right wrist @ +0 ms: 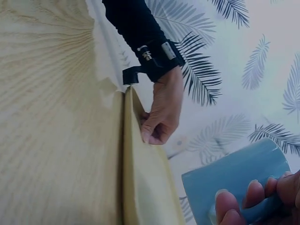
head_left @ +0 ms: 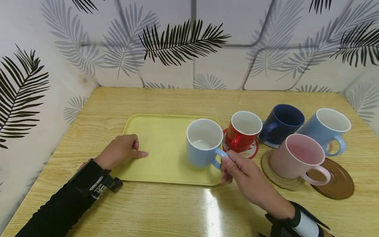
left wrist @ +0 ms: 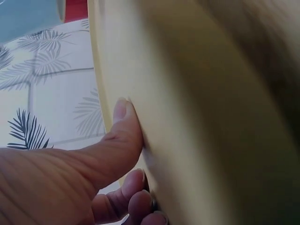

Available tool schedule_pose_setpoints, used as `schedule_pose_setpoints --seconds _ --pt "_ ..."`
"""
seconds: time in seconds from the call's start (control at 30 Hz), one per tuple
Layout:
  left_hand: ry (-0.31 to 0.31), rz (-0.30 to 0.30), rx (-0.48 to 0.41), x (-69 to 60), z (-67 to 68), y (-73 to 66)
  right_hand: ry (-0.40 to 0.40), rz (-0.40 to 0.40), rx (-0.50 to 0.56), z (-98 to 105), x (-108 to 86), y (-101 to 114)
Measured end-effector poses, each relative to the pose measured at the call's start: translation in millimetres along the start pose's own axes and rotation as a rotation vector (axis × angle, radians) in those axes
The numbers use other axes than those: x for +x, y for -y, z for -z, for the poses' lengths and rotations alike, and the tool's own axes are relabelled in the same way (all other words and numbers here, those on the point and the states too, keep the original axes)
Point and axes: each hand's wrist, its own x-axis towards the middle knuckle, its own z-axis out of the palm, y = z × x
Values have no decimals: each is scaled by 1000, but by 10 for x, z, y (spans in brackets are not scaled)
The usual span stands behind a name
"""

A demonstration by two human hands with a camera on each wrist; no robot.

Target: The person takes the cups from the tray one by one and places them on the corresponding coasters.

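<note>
My right hand (head_left: 247, 176) grips the handle of a light blue mug (head_left: 201, 154) with a white inside. The mug is upright over the right part of a yellow rectangular tray (head_left: 163, 171); whether its base touches the tray I cannot tell. In the right wrist view, fingers lie against the side of that mug (right wrist: 229, 176). At the tray's left edge, my left hand (head_left: 119, 151) rests with its thumb straight on the tray surface and its other fingers loosely bent. The left wrist view shows the thumb and fingertips of that hand (left wrist: 110, 157) touching the tray (left wrist: 187, 117).
Right of the tray, a red mug (head_left: 243, 130) stands on a red-and-white coaster (head_left: 252, 152). Further right are a navy mug (head_left: 285, 123), a second light blue mug (head_left: 314, 126), a pink mug (head_left: 288, 161) on a woven coaster (head_left: 267, 164), and a brown round coaster (head_left: 340, 181).
</note>
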Motion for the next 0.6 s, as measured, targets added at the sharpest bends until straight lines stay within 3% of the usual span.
schedule_pose_setpoints --seconds 0.13,0.37,0.6 --pt "-2 1 -1 2 -12 16 -25 87 -23 46 -21 50" --pt "-1 5 -4 -2 -11 20 -79 170 -46 191 -49 149" --pt "-3 -4 4 -2 -5 16 -129 173 22 409 -92 188"
